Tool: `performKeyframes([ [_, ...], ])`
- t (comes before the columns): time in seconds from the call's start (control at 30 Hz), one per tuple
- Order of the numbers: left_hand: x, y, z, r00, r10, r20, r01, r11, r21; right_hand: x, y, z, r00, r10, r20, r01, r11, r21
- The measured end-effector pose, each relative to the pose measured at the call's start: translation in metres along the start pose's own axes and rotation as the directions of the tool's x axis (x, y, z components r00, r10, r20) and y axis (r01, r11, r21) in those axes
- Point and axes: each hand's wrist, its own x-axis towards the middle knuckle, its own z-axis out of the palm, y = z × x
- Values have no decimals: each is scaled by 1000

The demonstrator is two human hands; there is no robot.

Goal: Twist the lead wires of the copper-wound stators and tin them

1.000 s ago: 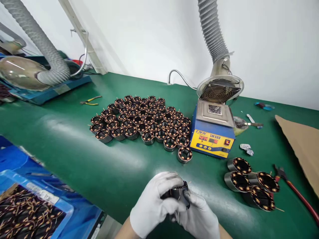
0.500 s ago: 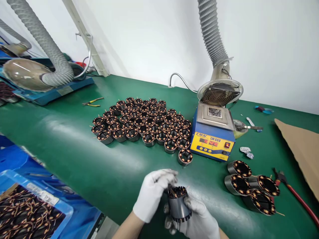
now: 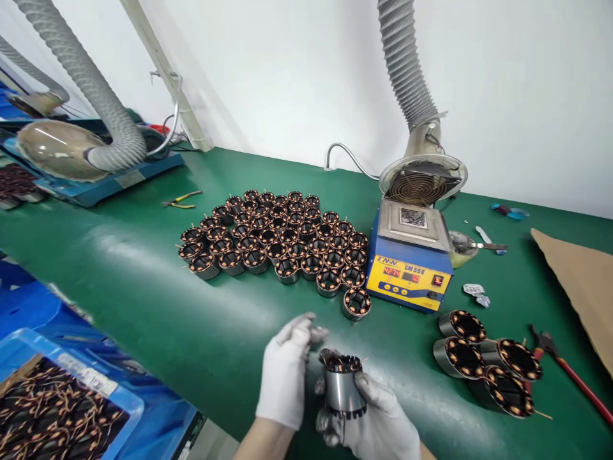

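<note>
My right hand (image 3: 378,415), in a white glove with dark-stained fingertips, grips a motor stator (image 3: 345,390) near the bench's front edge. The stator is a silvery cylinder with black toothed ends, held upright with its copper windings partly showing at the top. Just left of it is my left hand (image 3: 287,364), also gloved, its thumb and fingers drawn together above and beside the stator's upper rim. Whatever may be between those fingertips is too small to make out. Many similar stators (image 3: 287,268) stand in a cluster on the green bench (image 3: 191,338) beyond my hands.
A blue-and-yellow solder pot (image 3: 409,275) stands under a fume hood (image 3: 421,176). Several more stators (image 3: 460,358) sit at the right beside red-handled cutters (image 3: 569,370). Yellow-handled pliers (image 3: 182,200) lie far left. A blue bin (image 3: 129,399) of wound parts is at lower left.
My left hand has moved up and left, away from the stator's rim. My right hand still holds the stator in nearly the same place.
</note>
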Motion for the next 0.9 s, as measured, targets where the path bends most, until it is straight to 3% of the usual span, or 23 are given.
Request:
performKeyframes([
  [0.07,2,2,-11,998,45,33,-46,999,23,-2,-3,1,994,102,42,-104,994,27],
  [0.1,-1,3,-17,990,18,138,-33,993,109,-3,-4,1,991,127,50,-129,990,47],
  [0.17,-10,2,-24,918,-128,377,-14,936,352,-3,-3,1,992,123,10,-124,988,90],
  [0.23,-20,0,-25,852,-259,456,7,875,484,-3,-1,0,994,99,-34,-95,989,113],
  [0.27,-24,-1,-23,850,-283,445,28,867,497,-3,0,-1,995,90,-41,-85,990,113],
  [0.33,-25,-1,-16,892,-274,359,80,878,471,-3,2,-2,994,107,-17,-105,991,89],
  [0.43,-15,0,-6,968,-147,203,54,913,405,-3,2,-1,994,107,-14,-106,992,63],
  [0.53,-4,1,0,993,-72,99,56,987,152,-4,-2,3,992,126,-28,-124,990,61],
  [0.6,-4,3,2,994,-65,88,67,998,-20,-5,-4,7,991,126,-38,-125,992,35],
  [0.63,-6,4,2,989,-84,120,87,996,-24,-5,-5,8,992,111,-55,-110,994,16],
  [0.7,-13,6,4,960,-185,211,157,977,142,-5,-4,10,994,48,-99,-53,998,-42],
  [0.8,-18,6,3,953,-240,187,161,919,361,-3,-1,9,988,-85,-125,50,963,-263],
  [0.9,-9,6,-7,990,-100,104,77,976,202,-2,4,-1,949,-264,-172,98,766,-635],
])
